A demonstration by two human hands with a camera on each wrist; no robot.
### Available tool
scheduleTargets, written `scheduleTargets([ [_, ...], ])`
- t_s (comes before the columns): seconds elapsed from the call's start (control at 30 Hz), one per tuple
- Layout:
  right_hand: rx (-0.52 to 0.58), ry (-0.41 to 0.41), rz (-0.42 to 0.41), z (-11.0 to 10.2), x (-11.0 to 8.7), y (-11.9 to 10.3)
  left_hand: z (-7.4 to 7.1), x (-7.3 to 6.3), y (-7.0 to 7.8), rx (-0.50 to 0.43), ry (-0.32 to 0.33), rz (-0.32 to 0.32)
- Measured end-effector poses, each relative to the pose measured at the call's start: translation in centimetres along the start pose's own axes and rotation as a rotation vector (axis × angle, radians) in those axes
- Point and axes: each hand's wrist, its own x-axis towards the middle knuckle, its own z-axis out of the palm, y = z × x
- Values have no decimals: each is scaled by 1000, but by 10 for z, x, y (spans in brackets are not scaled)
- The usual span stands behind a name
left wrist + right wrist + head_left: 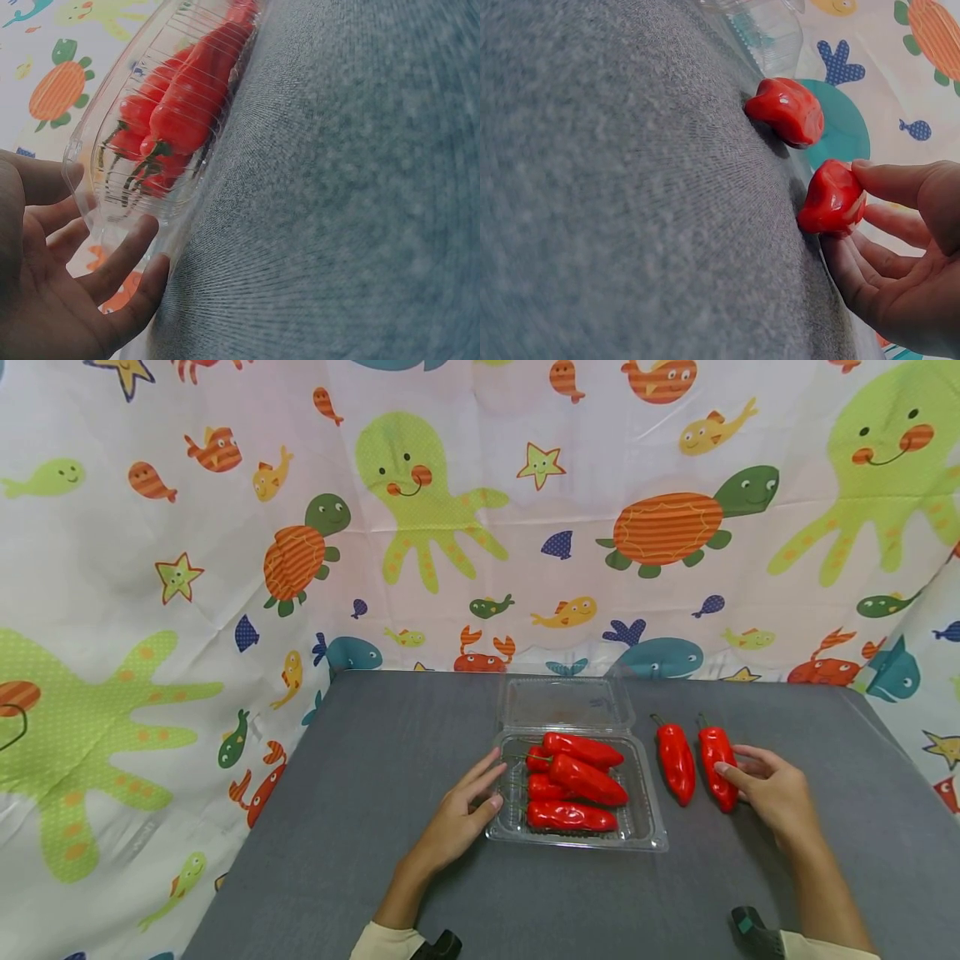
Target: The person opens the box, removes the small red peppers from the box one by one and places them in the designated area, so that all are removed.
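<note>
A clear plastic clamshell box [652, 810] stands on the table with its lid [566, 702] laid back, several red peppers [573, 816] lying in it. At the box's left side is my left hand [461, 814], fingers loosely spread and fingertips right at the rim, as the left wrist view also shows. My right hand [772, 793] pinches a long red pepper [717, 760] by its right side, thumb on top and fingers around the far side; in the right wrist view this pepper [832, 199] is low over the table. Another red pepper [677, 764] lies between it and the box.
The grey table [375, 752] runs back to a hanging cloth [465, 552] printed with sea animals, which also covers the left and right sides. A dark wrist device [756, 927] sits at the right sleeve, with another [442, 946] at the left.
</note>
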Motion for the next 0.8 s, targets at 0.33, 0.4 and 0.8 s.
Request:
scheduleTargets([
  [0.33,-22,-4,-9,2,2,4,1,0,0,28,8,-1],
  [0.4,-19,-6,-9,2,2,5,1,0,0,32,8,-1],
  [0.8,-17,-2,-11,1,1,3,1,0,1,32,6,9],
])
